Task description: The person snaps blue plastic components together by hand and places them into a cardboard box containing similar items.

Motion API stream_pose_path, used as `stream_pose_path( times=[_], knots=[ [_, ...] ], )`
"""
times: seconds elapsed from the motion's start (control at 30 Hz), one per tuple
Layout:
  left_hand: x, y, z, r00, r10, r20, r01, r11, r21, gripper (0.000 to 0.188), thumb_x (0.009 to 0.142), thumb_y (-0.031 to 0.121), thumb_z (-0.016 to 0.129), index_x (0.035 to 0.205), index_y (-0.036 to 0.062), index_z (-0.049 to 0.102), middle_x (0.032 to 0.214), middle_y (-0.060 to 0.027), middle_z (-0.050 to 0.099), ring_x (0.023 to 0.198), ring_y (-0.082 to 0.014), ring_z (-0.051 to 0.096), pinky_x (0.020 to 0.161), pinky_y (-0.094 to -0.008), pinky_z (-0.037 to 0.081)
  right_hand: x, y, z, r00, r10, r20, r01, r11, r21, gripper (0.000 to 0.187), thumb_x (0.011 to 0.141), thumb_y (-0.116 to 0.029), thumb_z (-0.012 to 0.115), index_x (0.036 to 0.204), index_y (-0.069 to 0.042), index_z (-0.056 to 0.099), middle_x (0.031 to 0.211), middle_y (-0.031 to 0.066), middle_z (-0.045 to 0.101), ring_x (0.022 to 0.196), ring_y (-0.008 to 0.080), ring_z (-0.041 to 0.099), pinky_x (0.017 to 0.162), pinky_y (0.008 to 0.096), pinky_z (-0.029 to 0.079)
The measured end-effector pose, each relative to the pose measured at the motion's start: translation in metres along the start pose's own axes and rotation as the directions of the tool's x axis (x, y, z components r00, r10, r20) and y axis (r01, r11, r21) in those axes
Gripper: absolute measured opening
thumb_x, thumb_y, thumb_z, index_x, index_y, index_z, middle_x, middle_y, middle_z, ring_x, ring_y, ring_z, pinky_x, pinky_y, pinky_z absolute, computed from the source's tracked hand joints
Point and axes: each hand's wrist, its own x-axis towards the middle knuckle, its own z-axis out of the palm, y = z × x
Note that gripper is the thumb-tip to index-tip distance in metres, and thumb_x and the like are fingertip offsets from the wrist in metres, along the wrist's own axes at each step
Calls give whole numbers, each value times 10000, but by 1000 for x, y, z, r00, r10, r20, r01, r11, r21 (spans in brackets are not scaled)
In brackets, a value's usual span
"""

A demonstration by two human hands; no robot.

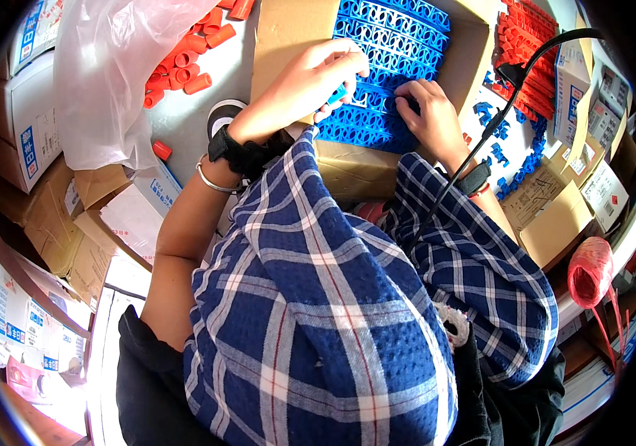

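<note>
A cardboard box [359, 167] stands in front of me, holding rows of blue plastic strips [388, 56] with round openings. Over its left part, my left hand [307, 85] is closed around a small blue plastic piece [337, 94], partly hidden by the fingers. My right hand [431, 115] reaches in from the right side with its thumb and forefinger apart. Its fingertips are at the blue strips, and I see nothing held in it. Dark bands circle both wrists.
Red plastic tubes [184, 70] lie at the left beside a clear plastic bag [106, 82]. Red parts [530, 56] and loose blue pieces [500, 152] lie to the right. A black cable [485, 134] crosses near my right wrist. Cartons [32, 123] flank both sides; pink twine [591, 271] hangs at right.
</note>
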Motion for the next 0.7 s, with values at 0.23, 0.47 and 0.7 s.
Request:
stream_pose_path(
  times=[0.23,0.47,0.7],
  knots=[
    [0,1,-1,1000,-1,2,1,1000,-2,271,1018,291,419,954,54,534,636,-24,511,412,-57,440,360,-192,349,1,-6,1,1000,24,-9,-24,1000,16,142,841,-138,643,947,-45,634,883,125,633,872,318,603,786,410,495],
    [0,1,0,1000,-2,0,2,1000,-8,269,1015,296,424,951,60,537,645,-24,514,419,-54,441,361,-189,346,2,-8,2,998,-23,-52,21,999,-31,150,831,-151,665,950,-64,642,849,111,622,853,308,594,772,409,496],
    [0,2,0,1000,1,3,-1,1000,1,274,1019,294,415,952,57,535,641,-22,513,417,-55,439,362,-192,347,2,-9,3,998,-31,-51,29,999,-27,118,818,-139,674,908,-65,655,848,105,624,841,306,589,766,406,494]
  ],
)
